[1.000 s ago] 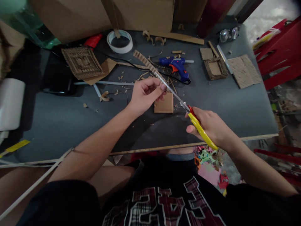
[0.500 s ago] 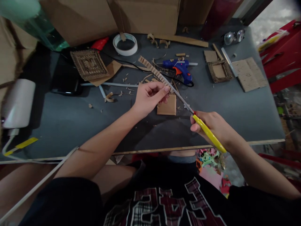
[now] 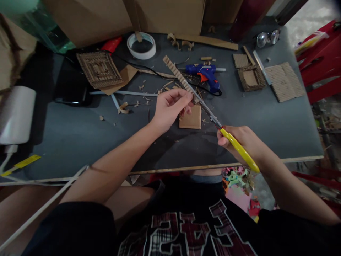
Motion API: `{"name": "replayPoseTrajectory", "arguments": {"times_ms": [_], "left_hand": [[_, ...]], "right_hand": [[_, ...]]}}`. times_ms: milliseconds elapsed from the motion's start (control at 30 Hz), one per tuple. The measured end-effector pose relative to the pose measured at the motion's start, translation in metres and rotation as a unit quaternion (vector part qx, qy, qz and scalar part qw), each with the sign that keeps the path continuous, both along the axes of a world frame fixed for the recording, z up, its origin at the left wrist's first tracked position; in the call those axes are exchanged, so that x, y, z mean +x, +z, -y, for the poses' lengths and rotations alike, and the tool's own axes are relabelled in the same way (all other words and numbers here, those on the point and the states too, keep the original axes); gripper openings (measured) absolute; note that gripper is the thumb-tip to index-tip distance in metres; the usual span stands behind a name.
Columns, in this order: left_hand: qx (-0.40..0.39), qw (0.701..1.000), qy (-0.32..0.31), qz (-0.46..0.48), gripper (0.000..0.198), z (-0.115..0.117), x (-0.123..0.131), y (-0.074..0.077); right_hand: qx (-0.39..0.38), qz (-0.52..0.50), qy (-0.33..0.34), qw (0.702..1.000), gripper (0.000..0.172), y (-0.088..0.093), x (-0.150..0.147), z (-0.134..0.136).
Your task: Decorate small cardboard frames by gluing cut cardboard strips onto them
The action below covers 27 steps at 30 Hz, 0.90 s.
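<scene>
Between thumb and fingers, my left hand (image 3: 173, 106) pinches a narrow strip of corrugated cardboard (image 3: 178, 73), which slants up and away to the left. My right hand (image 3: 237, 142) is closed around the yellow handles of a pair of scissors (image 3: 209, 113). Their blades point up-left and lie along the strip, close to my left fingertips; whether they bite into it I cannot make out. Below my left fingers a small square of cardboard (image 3: 192, 118) lies on the dark table (image 3: 112, 142).
A blue glue gun (image 3: 205, 74) lies just beyond the strip. Further back are a roll of white tape (image 3: 141, 46) and a long cardboard piece (image 3: 207, 41). A woven-looking cardboard square (image 3: 99, 69) is left; a small cardboard box (image 3: 250, 78) and ribbed sheet (image 3: 285, 81) are right.
The cardboard strip has swung slightly, its far end moving up and right. Both hands and the scissors shift a little rightward, while the whole view also moves slightly.
</scene>
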<state>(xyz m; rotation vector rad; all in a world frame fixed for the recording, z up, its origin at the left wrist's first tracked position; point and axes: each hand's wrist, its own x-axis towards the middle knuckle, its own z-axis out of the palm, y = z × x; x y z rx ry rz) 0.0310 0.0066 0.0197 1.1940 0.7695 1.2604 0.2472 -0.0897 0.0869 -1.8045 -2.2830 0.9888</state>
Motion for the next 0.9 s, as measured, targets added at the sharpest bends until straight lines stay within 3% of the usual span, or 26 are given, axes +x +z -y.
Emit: {"name": "replayPoseTrajectory", "arguments": {"times_ms": [200,433,700,900], "left_hand": [[0.016,1.000,0.017,0.005,0.042,-0.006,-0.001,-0.002],[0.033,0.999,0.017,-0.003,0.039,-0.004,0.002,-0.007],[0.023,0.997,0.078,-0.001,0.029,0.005,0.009,-0.007],[0.017,0.997,0.076,0.014,0.022,0.008,0.011,-0.006]], "right_hand": [[0.003,0.018,-0.003,1.000,0.075,0.008,-0.001,0.003],[-0.011,0.046,-0.019,0.999,0.100,0.019,-0.007,-0.001],[0.005,0.028,-0.026,0.999,0.091,0.017,-0.006,0.000],[0.006,0.032,-0.023,0.999,0.087,0.019,-0.007,0.002]]}}
